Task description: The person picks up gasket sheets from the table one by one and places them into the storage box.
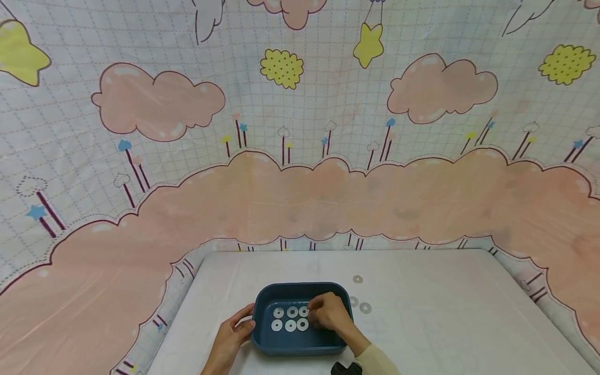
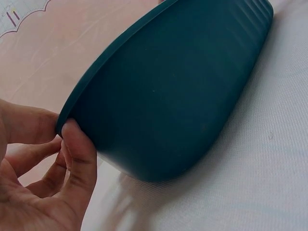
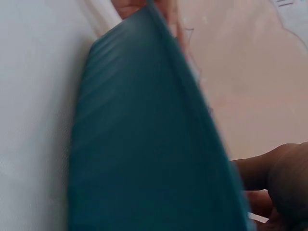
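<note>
In the head view a dark blue-green plastic tray (image 1: 286,350) sits on the white table. Several flat white washers, such as one washer (image 1: 277,325), lie in two rows on its floor. My left hand (image 1: 230,333) pinches the tray's left rim between thumb and fingers, seen closely in the left wrist view. Over the tray's right part, my right hand (image 1: 329,312) reaches down with bent fingers beside the end washer (image 1: 303,311) of the far row. The tray wall hides its fingertips in the right wrist view, so whether they hold a washer is unclear.
Outside the tray's right side, a few pale washers lie on the white table (image 1: 422,323): one washer (image 1: 358,279) farther back and another washer (image 1: 365,308) nearer. A cloud-patterned cloth (image 1: 300,203) hangs behind the table. A dark object (image 1: 346,369) shows near the right sleeve.
</note>
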Demonstrator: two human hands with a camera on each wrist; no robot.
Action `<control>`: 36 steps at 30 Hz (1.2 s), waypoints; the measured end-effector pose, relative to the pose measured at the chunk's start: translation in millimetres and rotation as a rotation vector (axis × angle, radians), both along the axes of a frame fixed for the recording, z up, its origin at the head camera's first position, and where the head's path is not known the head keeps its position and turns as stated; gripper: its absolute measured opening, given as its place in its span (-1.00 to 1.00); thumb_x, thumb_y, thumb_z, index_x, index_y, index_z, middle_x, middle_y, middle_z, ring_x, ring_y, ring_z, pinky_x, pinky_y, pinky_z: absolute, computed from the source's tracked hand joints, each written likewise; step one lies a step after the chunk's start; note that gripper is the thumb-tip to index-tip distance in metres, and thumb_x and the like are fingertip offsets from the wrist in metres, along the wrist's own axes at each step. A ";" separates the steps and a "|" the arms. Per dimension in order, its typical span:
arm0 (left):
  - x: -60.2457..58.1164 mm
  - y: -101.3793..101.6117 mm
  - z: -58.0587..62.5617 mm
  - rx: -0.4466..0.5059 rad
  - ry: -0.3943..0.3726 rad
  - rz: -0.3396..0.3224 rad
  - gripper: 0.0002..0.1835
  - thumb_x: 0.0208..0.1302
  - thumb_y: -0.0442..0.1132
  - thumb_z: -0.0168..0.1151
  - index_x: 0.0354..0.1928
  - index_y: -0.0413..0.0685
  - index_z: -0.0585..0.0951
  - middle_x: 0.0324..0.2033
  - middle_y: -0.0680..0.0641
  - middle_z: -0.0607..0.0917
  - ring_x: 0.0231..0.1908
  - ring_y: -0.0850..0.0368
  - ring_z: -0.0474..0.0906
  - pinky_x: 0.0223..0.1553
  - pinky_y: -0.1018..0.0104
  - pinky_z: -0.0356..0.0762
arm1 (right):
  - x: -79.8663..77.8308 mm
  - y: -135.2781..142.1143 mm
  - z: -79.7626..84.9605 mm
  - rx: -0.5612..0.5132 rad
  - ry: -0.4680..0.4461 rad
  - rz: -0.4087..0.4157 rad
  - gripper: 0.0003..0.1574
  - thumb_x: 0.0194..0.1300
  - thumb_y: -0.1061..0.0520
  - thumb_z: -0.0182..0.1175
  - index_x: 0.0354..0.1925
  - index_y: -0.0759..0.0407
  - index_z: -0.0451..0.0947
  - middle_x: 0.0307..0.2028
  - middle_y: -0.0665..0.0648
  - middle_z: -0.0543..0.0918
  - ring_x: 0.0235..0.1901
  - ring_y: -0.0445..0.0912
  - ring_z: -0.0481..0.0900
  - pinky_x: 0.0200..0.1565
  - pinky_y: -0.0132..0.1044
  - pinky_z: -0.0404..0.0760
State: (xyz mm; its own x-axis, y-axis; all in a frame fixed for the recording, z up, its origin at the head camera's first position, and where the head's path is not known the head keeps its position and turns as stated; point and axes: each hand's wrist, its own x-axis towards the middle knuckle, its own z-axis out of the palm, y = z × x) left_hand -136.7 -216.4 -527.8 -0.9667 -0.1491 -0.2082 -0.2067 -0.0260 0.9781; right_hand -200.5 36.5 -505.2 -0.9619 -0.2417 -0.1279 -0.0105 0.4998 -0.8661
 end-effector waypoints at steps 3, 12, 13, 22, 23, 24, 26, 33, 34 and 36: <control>-0.2 0.3 -0.4 0.001 0.001 0.001 -0.46 0.34 -0.43 0.14 0.36 -0.32 0.37 0.20 -0.30 0.48 -0.04 0.10 0.60 -0.12 0.28 0.64 | 1.4 5.3 4.6 -0.045 0.039 -0.002 -0.80 0.13 0.30 0.30 -0.21 0.27 0.69 -0.38 0.10 0.70 -0.50 -0.14 0.64 -0.39 -0.24 0.67; -1.2 -0.1 -1.0 -0.003 -0.008 0.004 -0.46 0.35 -0.43 0.13 0.37 -0.31 0.36 0.20 -0.30 0.48 -0.05 0.09 0.59 -0.10 0.28 0.65 | 4.3 21.0 18.5 -0.275 0.043 -0.005 -0.74 0.20 0.24 0.31 -0.13 0.33 0.64 -0.24 0.17 0.71 -0.32 -0.02 0.73 -0.24 -0.21 0.73; -1.3 -0.3 -1.0 -0.002 -0.009 0.002 -0.45 0.35 -0.43 0.13 0.37 -0.31 0.36 0.20 -0.30 0.48 -0.05 0.09 0.59 -0.10 0.27 0.65 | 4.6 23.0 19.8 -0.310 0.037 -0.002 -0.74 0.21 0.23 0.31 -0.13 0.34 0.64 -0.23 0.18 0.71 -0.29 0.02 0.73 -0.22 -0.21 0.73; -0.9 -0.1 -0.9 0.007 -0.003 -0.007 -0.46 0.34 -0.43 0.13 0.37 -0.33 0.35 0.19 -0.30 0.48 -0.04 0.08 0.58 -0.11 0.27 0.64 | 8.5 45.8 33.3 -0.410 0.053 -0.022 -0.66 0.26 0.13 0.31 -0.05 0.32 0.62 -0.14 0.23 0.68 -0.17 0.02 0.74 -0.12 -0.20 0.71; -0.8 0.0 -0.8 0.007 -0.001 -0.005 -0.46 0.34 -0.44 0.12 0.36 -0.33 0.35 0.19 -0.30 0.48 -0.04 0.08 0.58 -0.11 0.28 0.64 | 8.3 48.2 34.1 -0.415 0.052 -0.024 -0.63 0.26 0.12 0.32 -0.04 0.32 0.61 -0.12 0.23 0.67 -0.15 0.02 0.74 -0.11 -0.21 0.71; -0.6 0.1 -0.6 0.007 -0.001 -0.002 -0.46 0.34 -0.45 0.12 0.36 -0.33 0.36 0.19 -0.30 0.48 -0.04 0.08 0.58 -0.12 0.28 0.64 | 8.1 50.7 34.7 -0.418 0.056 -0.024 -0.62 0.26 0.11 0.32 -0.03 0.33 0.61 -0.11 0.24 0.66 -0.14 0.03 0.74 -0.11 -0.21 0.71; -0.3 0.2 0.0 0.006 0.000 0.003 -0.47 0.34 -0.46 0.11 0.36 -0.33 0.36 0.18 -0.30 0.48 -0.05 0.08 0.59 -0.13 0.28 0.64 | 6.8 55.7 34.9 -0.422 0.066 -0.021 -0.59 0.25 0.10 0.33 -0.01 0.32 0.60 -0.07 0.25 0.62 -0.11 0.03 0.73 -0.11 -0.24 0.71; -0.1 -0.2 1.2 0.001 -0.007 0.002 -0.47 0.35 -0.44 0.12 0.36 -0.33 0.37 0.19 -0.30 0.48 -0.05 0.08 0.59 -0.11 0.29 0.65 | 0.2 73.8 31.8 -0.417 0.147 -0.018 -0.60 0.25 0.14 0.33 0.00 0.33 0.59 -0.02 0.38 0.60 -0.16 -0.08 0.72 -0.15 -0.32 0.70; -0.2 -0.2 1.2 0.002 -0.007 0.001 -0.47 0.35 -0.44 0.12 0.36 -0.33 0.36 0.18 -0.30 0.48 -0.05 0.08 0.59 -0.11 0.29 0.65 | -1.0 76.3 32.0 -0.410 0.154 -0.028 -0.63 0.24 0.15 0.33 -0.01 0.31 0.60 -0.03 0.37 0.63 -0.18 -0.10 0.72 -0.16 -0.33 0.70; -0.6 -0.2 0.7 0.004 -0.006 -0.001 -0.46 0.35 -0.43 0.13 0.36 -0.33 0.36 0.18 -0.29 0.48 -0.05 0.09 0.59 -0.11 0.29 0.65 | -3.5 81.0 32.6 -0.388 0.168 -0.057 -0.69 0.24 0.16 0.33 -0.05 0.23 0.63 -0.06 0.33 0.66 -0.20 -0.15 0.71 -0.17 -0.35 0.70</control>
State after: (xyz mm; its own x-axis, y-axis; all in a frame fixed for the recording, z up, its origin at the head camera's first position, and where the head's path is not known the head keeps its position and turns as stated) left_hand -137.3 -216.7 -527.1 -0.9655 -0.1469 -0.2149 -0.2128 -0.0297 0.9766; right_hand -203.9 117.5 -472.6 -0.9748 -0.1867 0.1219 -0.1494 0.1415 -0.9786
